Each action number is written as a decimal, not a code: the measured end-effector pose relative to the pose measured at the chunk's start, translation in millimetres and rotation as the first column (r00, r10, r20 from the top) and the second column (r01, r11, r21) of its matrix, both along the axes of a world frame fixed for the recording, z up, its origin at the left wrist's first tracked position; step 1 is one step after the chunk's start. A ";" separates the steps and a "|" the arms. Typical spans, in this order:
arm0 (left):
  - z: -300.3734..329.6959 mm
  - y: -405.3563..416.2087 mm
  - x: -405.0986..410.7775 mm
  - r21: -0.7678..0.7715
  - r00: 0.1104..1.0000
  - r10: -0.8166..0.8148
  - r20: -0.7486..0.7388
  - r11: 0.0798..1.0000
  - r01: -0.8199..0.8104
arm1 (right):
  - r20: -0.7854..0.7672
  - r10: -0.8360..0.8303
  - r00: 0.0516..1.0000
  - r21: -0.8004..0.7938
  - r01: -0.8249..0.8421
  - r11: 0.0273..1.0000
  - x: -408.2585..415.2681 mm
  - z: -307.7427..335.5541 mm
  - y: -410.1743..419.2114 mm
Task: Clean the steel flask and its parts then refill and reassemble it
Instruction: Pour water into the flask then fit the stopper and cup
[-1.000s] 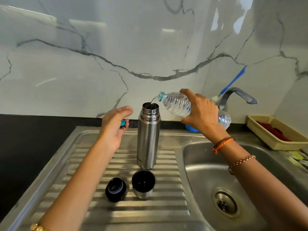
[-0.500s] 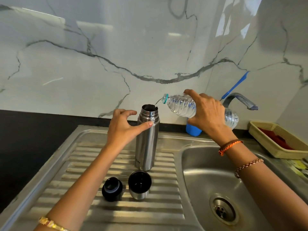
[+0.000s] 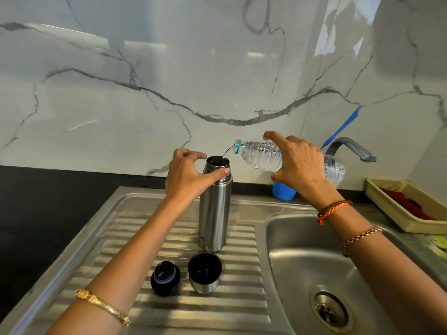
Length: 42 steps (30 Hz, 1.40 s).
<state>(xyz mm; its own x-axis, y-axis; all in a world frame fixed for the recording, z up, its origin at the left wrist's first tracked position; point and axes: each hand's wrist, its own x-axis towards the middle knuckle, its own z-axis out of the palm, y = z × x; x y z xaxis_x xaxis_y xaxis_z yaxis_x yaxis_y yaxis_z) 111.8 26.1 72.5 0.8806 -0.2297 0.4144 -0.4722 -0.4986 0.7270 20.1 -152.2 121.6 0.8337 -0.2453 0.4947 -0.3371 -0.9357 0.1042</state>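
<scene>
A person's left hand [image 3: 186,175] curls its thumb and fingers around the threaded neck of the tall brushed-steel flask [image 3: 214,209], steadying it upright on the ribbed steel drainboard [image 3: 135,240], while the right hand [image 3: 298,165] grips a clear ribbed plastic water bottle [image 3: 262,157], tipped nearly level with its teal-ringed mouth just above the flask's open top. A thin stream of water arcs from bottle to flask, so the refill step appears to be in hand, with reassembly not yet done. Nearer the camera, two flask parts sit apart from the body on the drainboard: a black round stopper [image 3: 165,278] to the left and, just beside it, a steel cup lid with a black lining [image 3: 204,272], resting mouth up. The next move likely calls for righting the bottle once the flask is full enough, setting it down, then seating the stopper before the cup lid; how full the flask is cannot be seen. By count: one flask, one stopper, one cup lid, one water bottle, two hands. To the right lies one steel sink basin [image 3: 290,250] with one drain [image 3: 330,310], one grey tap [image 3: 350,151] over it, one blue plastic cup [image 3: 284,191] behind the right hand, and one cream woven tray [image 3: 396,213] holding something red.
</scene>
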 end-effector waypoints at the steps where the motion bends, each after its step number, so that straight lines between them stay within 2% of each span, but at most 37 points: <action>1: -1.2 -1.4 -0.3 0.000 1.000 -0.004 0.001 1.000 0.004 | 0.001 -0.004 1.000 -0.006 0.004 1.000 -0.1 -0.3 0.1; 7: -7.6 -5.2 0.6 -0.053 1.000 -0.007 -0.010 0.999 0.006 | 0.002 0.005 1.000 -0.009 -0.005 1.000 2.6 -1.1 1.7; 21: -10.5 -0.2 6.7 -0.019 0.997 -0.052 -0.049 0.999 0.051 | 0.003 0.005 1.000 -0.056 -0.005 0.998 3.1 -3.5 2.2; 42: -4.0 -4.5 13.3 -0.071 0.996 -0.065 -0.066 0.996 0.060 | 0.035 0.052 0.998 -0.111 -0.047 0.993 11.2 5.1 0.3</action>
